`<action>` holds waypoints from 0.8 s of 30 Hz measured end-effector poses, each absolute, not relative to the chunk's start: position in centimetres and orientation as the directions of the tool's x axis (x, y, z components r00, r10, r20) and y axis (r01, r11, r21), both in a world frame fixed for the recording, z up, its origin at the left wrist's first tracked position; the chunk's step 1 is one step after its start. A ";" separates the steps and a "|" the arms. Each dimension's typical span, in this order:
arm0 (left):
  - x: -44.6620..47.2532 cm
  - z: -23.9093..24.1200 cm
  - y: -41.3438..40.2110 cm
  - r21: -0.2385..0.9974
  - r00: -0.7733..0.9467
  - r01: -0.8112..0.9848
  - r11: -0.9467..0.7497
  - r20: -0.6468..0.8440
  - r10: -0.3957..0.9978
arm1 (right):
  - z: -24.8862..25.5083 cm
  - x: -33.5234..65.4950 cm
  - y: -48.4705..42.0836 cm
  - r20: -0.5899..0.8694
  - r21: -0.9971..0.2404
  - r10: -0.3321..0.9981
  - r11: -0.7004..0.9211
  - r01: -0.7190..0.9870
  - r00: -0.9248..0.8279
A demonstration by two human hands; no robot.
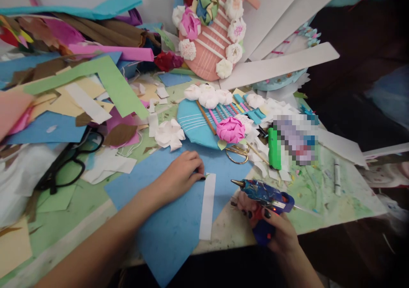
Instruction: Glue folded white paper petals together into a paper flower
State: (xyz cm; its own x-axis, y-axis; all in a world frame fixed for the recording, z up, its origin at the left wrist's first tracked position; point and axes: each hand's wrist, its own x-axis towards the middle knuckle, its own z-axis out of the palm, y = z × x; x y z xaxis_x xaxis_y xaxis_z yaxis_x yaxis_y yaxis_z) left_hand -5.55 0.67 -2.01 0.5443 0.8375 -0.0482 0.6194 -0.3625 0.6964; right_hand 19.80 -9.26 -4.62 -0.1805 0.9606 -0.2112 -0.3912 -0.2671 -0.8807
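My right hand [271, 222] is wrapped around a blue hot glue gun [266, 196], its metal nozzle pointing left and a clear glue stick trailing from the back. My left hand [182, 173] rests on a sheet of blue paper [169, 232], fingers curled and thumb drawn in. Whatever is between those fingertips, if anything, is too small to make out. Right beside them, a narrow white paper strip [208, 207] lies along the blue sheet's right edge. Just beyond is a turquoise guitar-shaped craft [194, 128] with white paper flowers and a pink flower [230, 129].
Gold-handled scissors [238, 154] and a green object [274, 148] lie behind the glue gun. Black-framed glasses [68, 164] sit among paper scraps on the left. A pink guitar-shaped craft [207, 53] stands at the back. A marker [337, 177] lies at right.
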 end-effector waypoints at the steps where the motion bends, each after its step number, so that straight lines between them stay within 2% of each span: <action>1: -5.5 -1.9 0.7 0.705 0.543 0.611 -0.359 -0.044 0.839 | -4.5 19.8 -9.1 -0.204 -0.879 0.963 -0.259 -0.400 -0.175; 6: -5.5 -1.6 0.6 0.763 0.508 0.562 -0.321 -0.012 0.861 | -4.3 19.2 -9.2 -0.199 -0.866 0.976 -0.216 -0.452 -0.085; 15: -5.4 -1.5 0.3 0.926 0.389 0.359 -0.115 -0.037 0.920 | -4.0 18.6 -8.9 -0.182 -0.836 0.975 -0.223 -0.502 -0.129; 24: -5.0 -1.5 0.1 0.971 0.380 0.239 -0.021 -0.074 0.922 | -4.1 18.4 -9.3 -0.207 -0.851 0.977 -0.203 -0.484 -0.045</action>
